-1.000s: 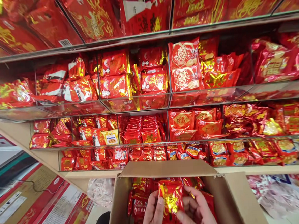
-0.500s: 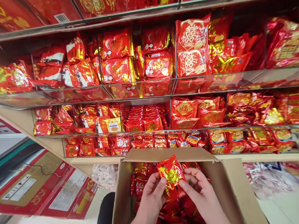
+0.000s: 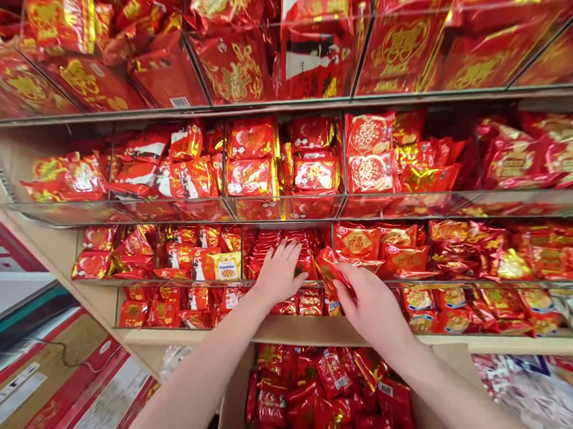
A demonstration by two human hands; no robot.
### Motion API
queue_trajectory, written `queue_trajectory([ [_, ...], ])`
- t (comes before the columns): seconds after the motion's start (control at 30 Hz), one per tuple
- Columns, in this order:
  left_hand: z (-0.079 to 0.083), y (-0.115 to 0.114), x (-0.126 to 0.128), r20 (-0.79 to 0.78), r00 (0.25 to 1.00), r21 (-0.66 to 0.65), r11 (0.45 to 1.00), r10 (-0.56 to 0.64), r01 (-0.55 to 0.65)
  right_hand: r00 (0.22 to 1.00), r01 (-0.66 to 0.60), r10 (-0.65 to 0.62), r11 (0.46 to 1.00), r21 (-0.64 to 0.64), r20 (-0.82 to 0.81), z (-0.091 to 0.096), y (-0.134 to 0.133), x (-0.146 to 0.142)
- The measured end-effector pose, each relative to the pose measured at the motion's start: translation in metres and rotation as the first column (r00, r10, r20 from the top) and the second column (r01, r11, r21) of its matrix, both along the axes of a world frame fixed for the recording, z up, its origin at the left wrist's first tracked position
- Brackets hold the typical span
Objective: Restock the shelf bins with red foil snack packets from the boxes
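Observation:
My left hand (image 3: 279, 272) reaches onto the third shelf, its fingers stretched out over a row of stacked red packets (image 3: 265, 245) standing close together. A red foil packet (image 3: 325, 264) is pinched between the thumb and fingers of my right hand (image 3: 364, 294), just right of that row. My fingers cover part of this packet. Right beside it, in the neighbouring compartment, lie red packets with a gold round emblem (image 3: 359, 241). Below my arms, the cardboard box (image 3: 441, 360) holds many loose red packets (image 3: 332, 370).
Clear dividers and a clear front lip (image 3: 286, 205) split the shelves into compartments of red and gold packets. A yellow-white cookie packet (image 3: 227, 267) sits left of my left hand. Red printed cartons (image 3: 99, 407) stand at lower left, and plastic-wrapped goods (image 3: 534, 387) lie at lower right.
Both hands have risen from above the box to the shelf. My left hand has let go of the packet and spread over the row; the right still holds a packet. The view has tilted up.

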State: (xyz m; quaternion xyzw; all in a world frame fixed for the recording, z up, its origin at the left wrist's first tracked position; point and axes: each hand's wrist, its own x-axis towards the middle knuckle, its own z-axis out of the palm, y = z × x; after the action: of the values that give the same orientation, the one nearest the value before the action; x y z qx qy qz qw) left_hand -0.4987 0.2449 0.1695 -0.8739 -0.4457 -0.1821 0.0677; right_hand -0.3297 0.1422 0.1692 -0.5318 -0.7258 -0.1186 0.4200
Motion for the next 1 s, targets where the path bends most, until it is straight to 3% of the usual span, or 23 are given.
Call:
queue_trajectory([
  [0.17,-0.002,0.03,0.011,-0.128,0.992,-0.127,0.991,0.022,-0.039,0.945,0.243,-0.187,0.95,-0.198,0.267,0.023,0.054,-0.027],
  [0.4,-0.011,0.034,0.01,-0.127,0.991,-0.201,0.978,0.037,-0.062,0.858,0.414,-0.255,0.857,-0.307,0.446,0.028,0.077,-0.031],
  [0.77,-0.017,0.032,0.006,-0.082,0.996,-0.186,0.981,0.043,-0.058,0.832,0.412,-0.171,0.827,-0.383,0.528,0.03,0.087,-0.041],
  [1.0,-0.015,0.031,0.007,-0.071,0.996,-0.184,0.981,0.051,-0.063,0.838,0.433,-0.151,0.769,-0.471,0.524,0.049,0.108,-0.045],
])
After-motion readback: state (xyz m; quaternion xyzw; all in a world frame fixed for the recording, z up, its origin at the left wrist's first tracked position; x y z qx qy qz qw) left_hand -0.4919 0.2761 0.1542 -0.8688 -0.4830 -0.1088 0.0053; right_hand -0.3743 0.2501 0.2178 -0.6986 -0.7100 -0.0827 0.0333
